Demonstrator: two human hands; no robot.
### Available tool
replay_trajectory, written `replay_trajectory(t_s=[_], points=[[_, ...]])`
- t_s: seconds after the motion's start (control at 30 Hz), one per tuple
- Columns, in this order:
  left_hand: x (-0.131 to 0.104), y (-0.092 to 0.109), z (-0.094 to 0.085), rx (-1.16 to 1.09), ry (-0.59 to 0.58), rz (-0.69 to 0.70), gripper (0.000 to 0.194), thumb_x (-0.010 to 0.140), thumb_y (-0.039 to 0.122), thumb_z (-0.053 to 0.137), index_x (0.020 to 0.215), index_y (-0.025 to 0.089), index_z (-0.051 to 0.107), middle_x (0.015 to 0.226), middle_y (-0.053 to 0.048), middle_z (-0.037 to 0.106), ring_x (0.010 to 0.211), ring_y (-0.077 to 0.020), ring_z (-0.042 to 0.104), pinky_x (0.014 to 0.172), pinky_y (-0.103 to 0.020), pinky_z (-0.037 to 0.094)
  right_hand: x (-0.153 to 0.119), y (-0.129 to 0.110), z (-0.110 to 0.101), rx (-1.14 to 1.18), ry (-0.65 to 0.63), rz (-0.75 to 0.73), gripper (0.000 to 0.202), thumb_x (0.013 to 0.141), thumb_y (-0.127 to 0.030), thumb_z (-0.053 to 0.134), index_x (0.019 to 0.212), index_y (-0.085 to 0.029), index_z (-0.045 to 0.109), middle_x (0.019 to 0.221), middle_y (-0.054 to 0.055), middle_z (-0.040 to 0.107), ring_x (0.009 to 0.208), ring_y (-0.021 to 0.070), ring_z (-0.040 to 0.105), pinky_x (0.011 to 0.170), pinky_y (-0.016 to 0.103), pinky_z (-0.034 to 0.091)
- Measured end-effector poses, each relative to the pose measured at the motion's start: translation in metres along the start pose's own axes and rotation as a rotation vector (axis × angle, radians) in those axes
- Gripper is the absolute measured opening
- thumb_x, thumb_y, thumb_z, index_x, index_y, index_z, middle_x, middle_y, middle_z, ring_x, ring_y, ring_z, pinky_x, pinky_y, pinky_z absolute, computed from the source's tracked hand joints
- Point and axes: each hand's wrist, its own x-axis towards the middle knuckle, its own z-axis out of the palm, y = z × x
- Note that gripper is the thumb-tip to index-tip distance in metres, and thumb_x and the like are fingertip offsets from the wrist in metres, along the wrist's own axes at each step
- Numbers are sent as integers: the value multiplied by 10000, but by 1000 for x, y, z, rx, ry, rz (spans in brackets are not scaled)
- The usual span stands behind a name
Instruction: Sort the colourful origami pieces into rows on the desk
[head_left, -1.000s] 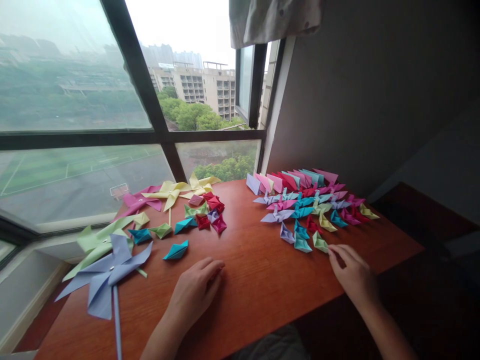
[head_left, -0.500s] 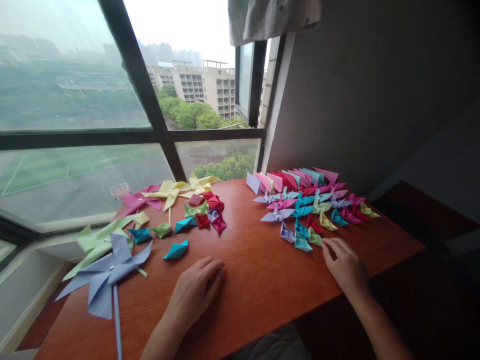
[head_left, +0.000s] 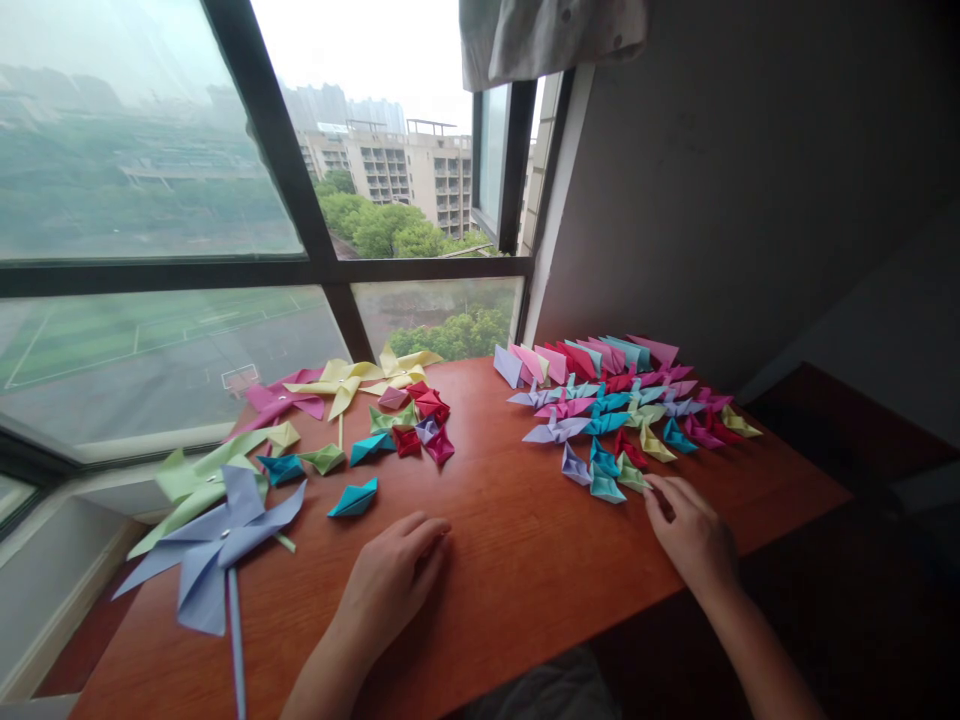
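My right hand [head_left: 694, 540] is at the front right of a group of folded paper pieces. Its thumb and fingertips close on the near corner of a light green paper boat [head_left: 631, 473], which sits on the table. Beside that boat are a light blue paper boat [head_left: 606, 487], a lavender one [head_left: 574, 465] and a red one [head_left: 628, 449]. My left hand [head_left: 394, 575] rests on the tabletop with its fingers loosely curled together, nothing visible in them. The paper boat nearest to it is teal [head_left: 353, 498], a short way off to the upper left.
A brown wooden table [head_left: 510, 560] stands against the window [head_left: 420, 270]. Paper pinwheels, including a lavender one [head_left: 225, 540], lie along its left side. Several paper boats cluster at centre left. Rows of paper cranes [head_left: 559, 428] and other folded pieces fill the back right.
The light green boat has shifted very slightly to the right, towards my right fingertips. My left hand stays where it was.
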Motion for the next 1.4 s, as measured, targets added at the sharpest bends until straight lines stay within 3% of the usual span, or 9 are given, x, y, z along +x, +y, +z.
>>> replay_trajectory(t_s=[0.93,1.13,1.27,1.4], points=[[1,2,-2,-3,-4,-2,241,985,289,427,1001,234,661,924,-52,686,815,-192,671,700,-274,491,2,2,6,42,-11,-11,275,948,-309,483,1020,-197,724,1007,71,734,814,182,690,696,263,495],[0,1,-1,-12,0,-6,229,983,279,436,1001,239,661,920,-43,685,811,-189,670,698,-274,486,2,-3,-5,41,-25,17,275,943,-323,491,1038,-193,715,999,74,733,842,205,688,698,281,494],[0,1,0,-8,-12,-11,236,986,274,428,1015,243,661,928,-42,684,814,-184,665,722,-277,489,7,-14,-22,88,41,16,261,948,-330,509,1042,-195,711,987,74,732,834,203,689,725,286,498],[-1,-1,1,15,56,-20,221,965,245,453,995,240,671,933,-38,694,823,-179,667,721,-269,494,12,-49,-33,214,81,-31,219,948,-304,535,1041,-206,708,992,80,730,883,209,689,801,302,512]])
